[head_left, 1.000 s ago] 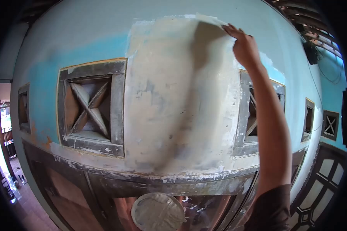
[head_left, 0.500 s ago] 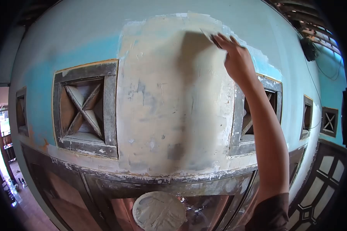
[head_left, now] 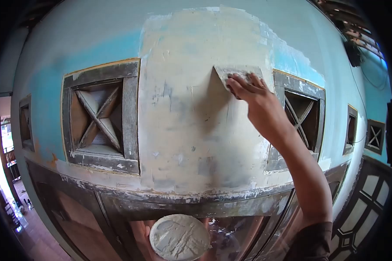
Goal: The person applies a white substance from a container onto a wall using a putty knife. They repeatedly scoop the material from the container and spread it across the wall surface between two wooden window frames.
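My right hand (head_left: 252,95) is closed on a broad, putty-smeared scraper (head_left: 237,69). The blade's long edge lies against or very near the beige putty patch (head_left: 174,122), between the two framed vents, and casts a shadow to its lower left. Scratches and grey marks show on the patch. Low in front of me is a round plate (head_left: 154,243) heaped with pale, ridged putty (head_left: 180,237). Whatever supports the plate from below is hidden, and my left hand cannot be made out.
A wooden vent with crossed bars (head_left: 100,117) sits left of the patch, and a similar vent (head_left: 302,115) is right of it, partly behind my forearm. Below runs a putty-spotted wooden lintel (head_left: 191,204) over glazed doors. Blue-green paint (head_left: 48,95) surrounds the patch.
My right hand has brought the scraper down from near the patch's upper right edge to beside the right vent's top. The view has shifted slightly; the plate stays low in front.
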A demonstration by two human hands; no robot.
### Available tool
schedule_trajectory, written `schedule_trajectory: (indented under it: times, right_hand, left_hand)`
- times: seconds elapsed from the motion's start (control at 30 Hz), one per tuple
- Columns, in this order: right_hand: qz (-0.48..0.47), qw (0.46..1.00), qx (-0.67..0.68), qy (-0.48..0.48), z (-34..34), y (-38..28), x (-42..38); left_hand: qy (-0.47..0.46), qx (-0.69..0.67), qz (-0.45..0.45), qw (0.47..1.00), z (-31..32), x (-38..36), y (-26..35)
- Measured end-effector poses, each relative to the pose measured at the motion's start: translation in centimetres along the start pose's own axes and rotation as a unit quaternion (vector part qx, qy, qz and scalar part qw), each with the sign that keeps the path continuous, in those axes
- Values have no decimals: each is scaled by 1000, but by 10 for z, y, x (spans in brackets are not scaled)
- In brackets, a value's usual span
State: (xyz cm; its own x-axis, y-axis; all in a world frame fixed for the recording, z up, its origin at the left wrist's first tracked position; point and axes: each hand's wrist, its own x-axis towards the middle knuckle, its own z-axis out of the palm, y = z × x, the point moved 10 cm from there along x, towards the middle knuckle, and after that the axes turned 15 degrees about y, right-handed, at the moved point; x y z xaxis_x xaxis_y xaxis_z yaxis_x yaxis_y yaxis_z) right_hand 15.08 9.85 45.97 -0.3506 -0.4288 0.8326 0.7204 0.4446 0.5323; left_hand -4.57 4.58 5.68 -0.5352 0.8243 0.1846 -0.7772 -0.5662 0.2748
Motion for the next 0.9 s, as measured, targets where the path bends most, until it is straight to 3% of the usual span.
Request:
schedule_trajectory:
  times: [0.03, 0.13, 0.23, 0.27, 0.37, 0.5, 0.6, 0.63, 0.7, 0.73, 0.77, 0.83, 0.9]
  right_hand:
    - [-1, 1000, 0, 4, -6, 4, 9]
    - [24, 986, 58, 154, -34, 35, 60]
    - [31, 979, 6, 202, -7, 78, 99]
    - [30, 979, 4, 202, -3, 80, 98]
    - [46, 998, -17, 39, 34, 73, 80]
    - [-14, 999, -31, -12, 22, 15, 5]
    - [18, 999, 32, -24, -9, -5, -36]
    - [18, 999, 32, -28, -20, -14, -46]
    - [116, 981, 152, 16, -61, -24, -66]
    - [203, 958, 200, -8, -75, -25, -82]
    - [287, 925, 246, -31, -85, -29, -103]
    - [471, 769, 430, -27, -90, -32, -165]
    - [525, 667, 527, -38, -91, -43, -206]
  left_hand:
    - [-8, 29, 33, 999, 4, 1, 6]
    - [-52, 22, 74, 996, -15, 5, 8]
    - [-41, 16, 49, 998, -8, 7, 4]
    - [-35, 12, 37, 999, -7, 8, 2]
    - [-10, 9, -4, 1000, -3, 10, 2]
    - [30, -10, -66, 997, -2, 6, -7]
    - [62, -20, -96, 993, -9, -2, -10]
    - [26, -56, -157, 986, -2, -1, -19]
    - [-41, -132, -279, 950, 9, -6, -37]
    - [-72, -171, -339, 923, 17, -16, -45]
    - [-63, -175, -343, 921, 26, -23, -52]
    - [-49, -53, -209, 975, 43, -28, -54]
    - [-39, -54, -225, 972, 42, -30, -65]
